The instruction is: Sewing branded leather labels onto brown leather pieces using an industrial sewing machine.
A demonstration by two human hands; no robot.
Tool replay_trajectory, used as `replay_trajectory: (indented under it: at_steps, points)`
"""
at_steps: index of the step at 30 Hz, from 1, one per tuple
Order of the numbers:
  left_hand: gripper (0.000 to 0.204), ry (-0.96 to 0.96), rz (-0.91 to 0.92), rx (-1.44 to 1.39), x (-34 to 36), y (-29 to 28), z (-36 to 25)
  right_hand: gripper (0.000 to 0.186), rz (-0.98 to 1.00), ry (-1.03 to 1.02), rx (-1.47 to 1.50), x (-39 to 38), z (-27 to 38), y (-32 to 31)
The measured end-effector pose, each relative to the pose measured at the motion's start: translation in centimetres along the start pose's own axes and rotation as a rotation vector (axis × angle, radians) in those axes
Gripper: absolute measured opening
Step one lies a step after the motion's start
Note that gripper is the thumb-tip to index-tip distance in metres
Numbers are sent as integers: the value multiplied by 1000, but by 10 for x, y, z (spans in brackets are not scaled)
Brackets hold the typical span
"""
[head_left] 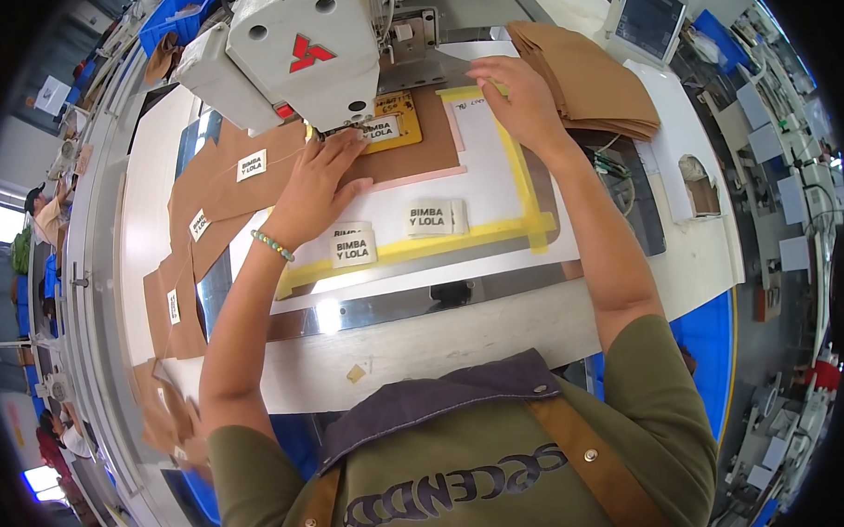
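My left hand [324, 181] lies with fingers stretched out beside the needle area of a white industrial sewing machine [304, 46]. Its fingertips are at the left edge of a yellow template [408, 124], which frames a white printed label [381, 130]. Beneath the template is a brown flat piece [439, 134], set against pink strips on a white board [486, 154] edged with yellow tape. My right hand [521, 98] is over the board's far right corner, thumb apart and fingers extended, next to a stack of brown pieces [586, 79]. Nothing shows in either hand.
Two small piles of white labels, the right pile [428, 217] and the left pile [353, 249], sit on the board's near side. Brown pieces with labels [230, 178] trail leftward, joined by thread. A screen [646, 25] stands at the back right; a blue bin [180, 13] stands far left.
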State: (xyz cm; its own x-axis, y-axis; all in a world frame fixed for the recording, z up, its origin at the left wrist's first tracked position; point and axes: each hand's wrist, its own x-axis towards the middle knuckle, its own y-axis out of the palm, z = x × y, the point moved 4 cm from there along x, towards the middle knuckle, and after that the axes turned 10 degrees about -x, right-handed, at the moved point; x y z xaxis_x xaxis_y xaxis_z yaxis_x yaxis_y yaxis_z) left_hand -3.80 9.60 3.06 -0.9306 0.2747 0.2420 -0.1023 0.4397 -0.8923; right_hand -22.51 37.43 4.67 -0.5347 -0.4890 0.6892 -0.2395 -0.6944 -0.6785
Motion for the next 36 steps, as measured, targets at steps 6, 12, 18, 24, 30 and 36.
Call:
replay_trajectory:
  at_steps: [6,12,18,24,30,36]
  points:
    - [48,-24,25,-20,4,1,0,21,98,71,54,-2,-9,3]
    - [42,71,-66,-1,4,7,6,22,138,15,14,-5,-12,9]
    - [45,42,-41,-17,4,8,6,22,177,44,30,-5,-14,12]
    - [42,5,-39,-45,6,8,7,23,218,85,50,-3,-15,10]
    - [40,43,-64,-33,5,9,9,23,234,89,50,-4,-16,12]
    - [44,10,-59,-87,6,8,11,23,185,61,59,-5,-14,11]
